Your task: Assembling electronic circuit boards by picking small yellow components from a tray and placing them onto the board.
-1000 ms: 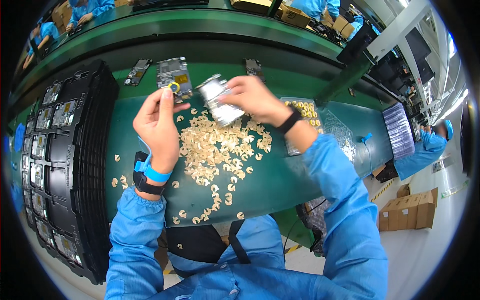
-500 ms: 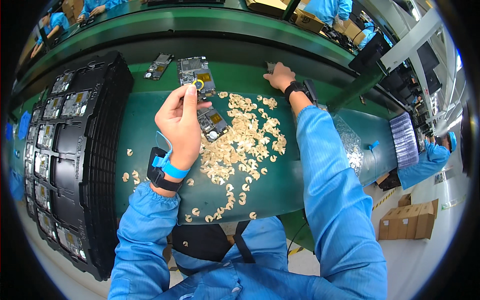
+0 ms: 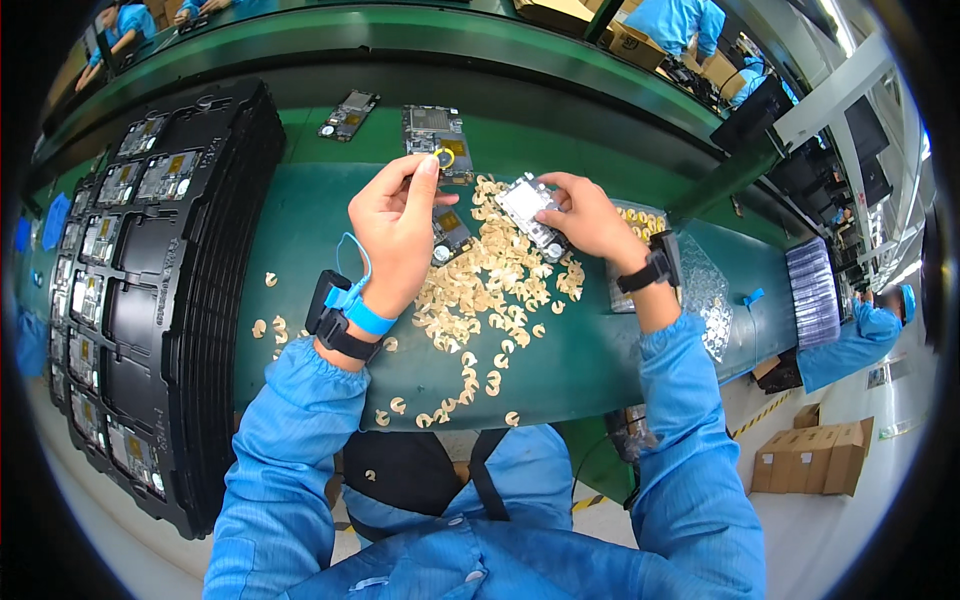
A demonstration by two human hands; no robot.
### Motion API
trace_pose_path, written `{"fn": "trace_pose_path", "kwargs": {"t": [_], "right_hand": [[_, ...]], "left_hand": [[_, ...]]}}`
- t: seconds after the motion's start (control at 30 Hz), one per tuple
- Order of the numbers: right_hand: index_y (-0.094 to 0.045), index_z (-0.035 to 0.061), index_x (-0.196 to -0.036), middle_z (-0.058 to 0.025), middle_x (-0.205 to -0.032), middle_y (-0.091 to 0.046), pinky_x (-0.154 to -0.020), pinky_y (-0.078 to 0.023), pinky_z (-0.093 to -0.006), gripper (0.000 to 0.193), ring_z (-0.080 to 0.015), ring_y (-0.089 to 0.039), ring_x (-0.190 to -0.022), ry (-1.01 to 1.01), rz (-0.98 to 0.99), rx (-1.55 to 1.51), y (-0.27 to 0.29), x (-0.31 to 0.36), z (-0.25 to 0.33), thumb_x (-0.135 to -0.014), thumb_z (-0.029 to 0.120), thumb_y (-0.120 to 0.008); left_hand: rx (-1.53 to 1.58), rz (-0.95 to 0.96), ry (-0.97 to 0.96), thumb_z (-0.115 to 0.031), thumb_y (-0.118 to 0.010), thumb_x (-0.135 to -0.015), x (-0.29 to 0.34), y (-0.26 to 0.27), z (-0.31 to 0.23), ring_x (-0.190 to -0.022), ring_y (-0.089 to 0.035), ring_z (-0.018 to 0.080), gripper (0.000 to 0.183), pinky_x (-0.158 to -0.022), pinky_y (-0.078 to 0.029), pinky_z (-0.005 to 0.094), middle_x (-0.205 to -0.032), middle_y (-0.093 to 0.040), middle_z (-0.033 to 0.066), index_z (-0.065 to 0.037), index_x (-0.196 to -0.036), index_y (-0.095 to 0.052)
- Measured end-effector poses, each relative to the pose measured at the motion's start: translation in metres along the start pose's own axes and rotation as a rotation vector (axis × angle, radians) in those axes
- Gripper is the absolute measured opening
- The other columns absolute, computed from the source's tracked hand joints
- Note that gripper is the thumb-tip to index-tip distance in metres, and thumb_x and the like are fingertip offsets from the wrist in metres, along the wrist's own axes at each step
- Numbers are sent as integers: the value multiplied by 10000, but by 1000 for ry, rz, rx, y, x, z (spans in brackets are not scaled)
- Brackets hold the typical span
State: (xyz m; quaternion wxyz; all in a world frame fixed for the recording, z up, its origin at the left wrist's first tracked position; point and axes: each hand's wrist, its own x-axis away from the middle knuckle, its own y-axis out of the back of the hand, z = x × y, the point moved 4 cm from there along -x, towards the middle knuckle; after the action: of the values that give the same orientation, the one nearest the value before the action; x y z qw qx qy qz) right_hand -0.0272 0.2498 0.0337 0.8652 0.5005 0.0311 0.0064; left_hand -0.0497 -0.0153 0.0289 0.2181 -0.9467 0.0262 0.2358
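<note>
My left hand (image 3: pixel 392 235) pinches a small round dark part with a yellow rim (image 3: pixel 444 158) between thumb and finger. It hovers over a circuit board (image 3: pixel 437 125) lying on the bench. In my right hand (image 3: pixel 595 222) is another circuit board (image 3: pixel 526 207), gripped by its right side and tilted, with a pale silvery face showing. Below my left fingers, a further circuit board (image 3: pixel 453 236) rests partly hidden against a heap of small cream-coloured curved pieces (image 3: pixel 490 285). A smaller board (image 3: pixel 350 115) lies alone farther back.
Stacked black trays (image 3: pixel 132 300) holding circuit boards stand along the left. Behind my right wrist, a pack of yellow round parts (image 3: pixel 645 217) lies beside clear bubble wrap (image 3: pixel 705 285). A green post (image 3: pixel 725 175) rises at the right. Cardboard boxes (image 3: pixel 810 458) sit on the floor.
My right hand has come back from the far side of the bench toward the middle, bringing a circuit board. My left hand still pinches the yellow-rimmed part.
</note>
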Motion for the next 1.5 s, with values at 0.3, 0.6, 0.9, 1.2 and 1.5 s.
{"fn": "trace_pose_path", "kwargs": {"t": [0.3,0.6,0.9,1.2,1.5], "right_hand": [[-732,9,-1073,-71,-874,-664,-622,-476,-273,204,-139,-616,-740,393,-309,-453,9,5,117,-912,133,-750],[-669,-18,-1018,-111,-892,-637,-652,-518,-321,104,-220,-642,-730,557,-518,-332,1,13,111,-917,-18,-694],[-724,26,-1003,-96,-956,-688,-650,-536,-367,303,-271,-667,-799,914,-713,25,-9,24,104,-701,13,-730],[-735,-2,-991,-118,-936,-691,-734,-531,-343,163,-255,-674,-849,515,-551,-381,-11,21,102,-847,45,-794],[-701,-10,-970,-40,-921,-654,-720,-498,-249,71,-86,-630,-846,328,-382,-718,-21,13,88,-945,53,-723]], "left_hand": [[-23,96,91,-98,-624,-1042,5,-4,3,-840,-703,131,201,-752,-648,319,-1001,-727,86,72,-1104,-711],[6,218,232,-111,-624,-1041,3,-6,7,-875,-715,155,195,-771,-646,322,-994,-731,96,62,-1063,-711],[137,314,327,-96,-626,-1038,5,-9,6,-915,-715,162,190,-801,-649,330,-1006,-732,113,69,-1054,-719],[-3,220,215,-84,-649,-1020,4,-6,0,-904,-725,171,159,-829,-638,343,-1005,-738,113,61,-1027,-716],[-22,268,171,-26,-639,-1011,8,-12,2,-963,-702,149,168,-844,-616,301,-1090,-722,118,73,-1137,-690]]}}
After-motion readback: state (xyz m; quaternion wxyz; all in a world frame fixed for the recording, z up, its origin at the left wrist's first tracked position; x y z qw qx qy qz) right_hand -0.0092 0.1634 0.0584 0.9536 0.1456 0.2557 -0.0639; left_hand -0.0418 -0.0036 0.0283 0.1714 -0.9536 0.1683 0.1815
